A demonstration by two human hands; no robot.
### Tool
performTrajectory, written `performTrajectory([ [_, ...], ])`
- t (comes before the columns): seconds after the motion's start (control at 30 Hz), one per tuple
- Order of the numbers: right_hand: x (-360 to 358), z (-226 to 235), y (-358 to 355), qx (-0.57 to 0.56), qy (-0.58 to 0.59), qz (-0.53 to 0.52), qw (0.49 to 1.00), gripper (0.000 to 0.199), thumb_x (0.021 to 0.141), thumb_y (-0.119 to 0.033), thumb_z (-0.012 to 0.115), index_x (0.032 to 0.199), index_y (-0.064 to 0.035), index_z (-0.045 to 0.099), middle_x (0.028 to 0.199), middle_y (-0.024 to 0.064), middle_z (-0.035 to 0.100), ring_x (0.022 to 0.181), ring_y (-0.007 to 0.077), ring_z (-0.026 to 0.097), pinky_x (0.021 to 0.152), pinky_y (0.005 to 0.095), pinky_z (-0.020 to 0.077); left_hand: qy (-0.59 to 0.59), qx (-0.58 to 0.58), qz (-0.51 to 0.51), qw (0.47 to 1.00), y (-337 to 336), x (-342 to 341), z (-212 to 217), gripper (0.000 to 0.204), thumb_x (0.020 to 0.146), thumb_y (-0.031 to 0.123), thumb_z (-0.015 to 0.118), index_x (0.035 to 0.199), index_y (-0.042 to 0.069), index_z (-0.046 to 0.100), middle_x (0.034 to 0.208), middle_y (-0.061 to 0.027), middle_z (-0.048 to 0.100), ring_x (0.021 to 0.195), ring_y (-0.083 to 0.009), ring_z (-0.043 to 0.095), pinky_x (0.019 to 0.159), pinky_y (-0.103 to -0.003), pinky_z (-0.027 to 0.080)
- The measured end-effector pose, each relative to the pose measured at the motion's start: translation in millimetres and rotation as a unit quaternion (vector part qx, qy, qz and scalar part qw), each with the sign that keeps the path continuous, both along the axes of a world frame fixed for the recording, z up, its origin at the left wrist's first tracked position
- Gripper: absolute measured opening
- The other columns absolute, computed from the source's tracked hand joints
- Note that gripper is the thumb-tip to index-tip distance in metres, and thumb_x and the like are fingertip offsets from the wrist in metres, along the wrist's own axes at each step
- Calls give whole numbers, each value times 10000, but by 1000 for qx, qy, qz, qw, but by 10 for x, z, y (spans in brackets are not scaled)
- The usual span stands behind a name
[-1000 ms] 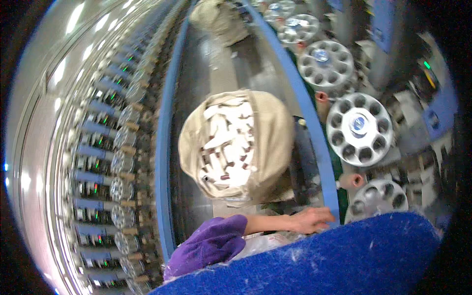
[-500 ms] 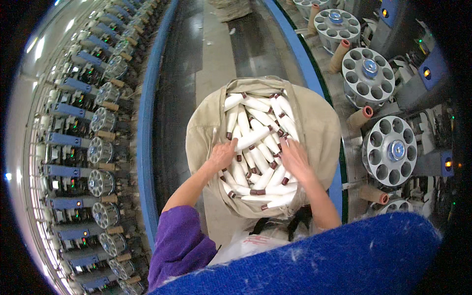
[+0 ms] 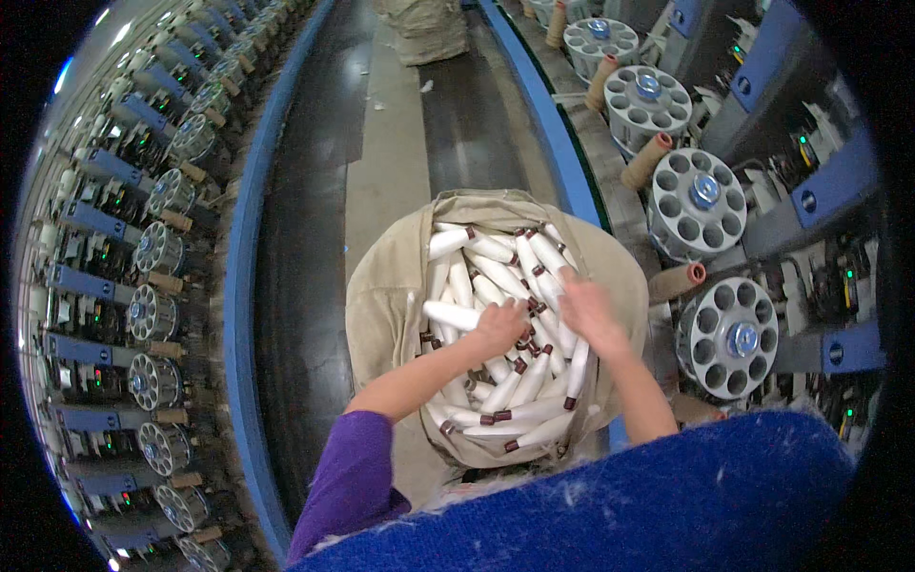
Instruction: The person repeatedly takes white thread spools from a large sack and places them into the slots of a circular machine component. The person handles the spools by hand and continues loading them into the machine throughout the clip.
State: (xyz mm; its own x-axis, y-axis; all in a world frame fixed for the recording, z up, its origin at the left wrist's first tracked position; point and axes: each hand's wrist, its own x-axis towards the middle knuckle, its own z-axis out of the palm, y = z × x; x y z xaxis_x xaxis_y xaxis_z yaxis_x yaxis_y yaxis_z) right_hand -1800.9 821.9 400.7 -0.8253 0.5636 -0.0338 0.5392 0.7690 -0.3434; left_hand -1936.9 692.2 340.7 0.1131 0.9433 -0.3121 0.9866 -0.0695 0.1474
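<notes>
A beige cloth sack (image 3: 386,286) stands wide-mouthed in front of me, filled with white yarn bobbins (image 3: 491,250) that have dark brown ends. They lie at many angles. My left hand (image 3: 503,326) reaches into the middle of the heap, its fingers curled round one end of a yarn bobbin (image 3: 452,315); the white body sticks out leftward from under the hand. On the right side of the heap, my right hand (image 3: 588,310) is over several bobbins near the sack's rim. Motion smears its fingers, and whether it grips a bobbin is hidden.
Rows of winding machines line both sides. Round grey magazines (image 3: 727,338) with holes and brown cone tubes (image 3: 677,280) stand close on the right. Blue rails (image 3: 250,286) border the aisle. Another full-looking sack (image 3: 419,29) stands farther up the floor.
My left hand has moved right, towards the middle of the heap. My right hand has shifted slightly right. The sack sits lower in view, and some bobbins lie differently.
</notes>
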Motion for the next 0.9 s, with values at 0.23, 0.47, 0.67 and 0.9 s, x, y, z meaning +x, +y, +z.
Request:
performTrajectory([
  [0.23,1418,590,217,-396,482,-240,744,125,850,-53,535,968,-12,527,820,111,610,654,188,610,581,306,509,-17,65,-74,995,124,80,-31,257,753,154,585,1005,115,557,995,-71,539,1010,-220,485,751,-364,429],
  [0.47,895,254,200,-578,383,-196,694,522,812,-183,640,1238,-95,352,737,104,566,603,192,594,421,276,473,-668,144,169,710,-280,-169,1256,391,723,27,688,1083,60,539,1208,-88,502,1233,-230,412,1003,-374,351],
  [0.67,-614,57,-131,-487,-23,339,805,516,857,-313,589,1296,-80,451,1207,109,535,1100,170,487,942,322,398,-746,201,249,584,-1289,-516,1249,310,748,102,666,1017,42,527,1322,-135,378,1204,-306,417,987,-419,376],
  [0.9,-2185,-719,-166,115,48,148,981,562,653,-236,670,1153,-64,480,1168,162,492,1150,321,410,914,441,377,-805,205,410,378,-1748,-834,762,405,774,129,638,1127,41,461,1310,-144,399,1189,-297,435,986,-417,379],
])
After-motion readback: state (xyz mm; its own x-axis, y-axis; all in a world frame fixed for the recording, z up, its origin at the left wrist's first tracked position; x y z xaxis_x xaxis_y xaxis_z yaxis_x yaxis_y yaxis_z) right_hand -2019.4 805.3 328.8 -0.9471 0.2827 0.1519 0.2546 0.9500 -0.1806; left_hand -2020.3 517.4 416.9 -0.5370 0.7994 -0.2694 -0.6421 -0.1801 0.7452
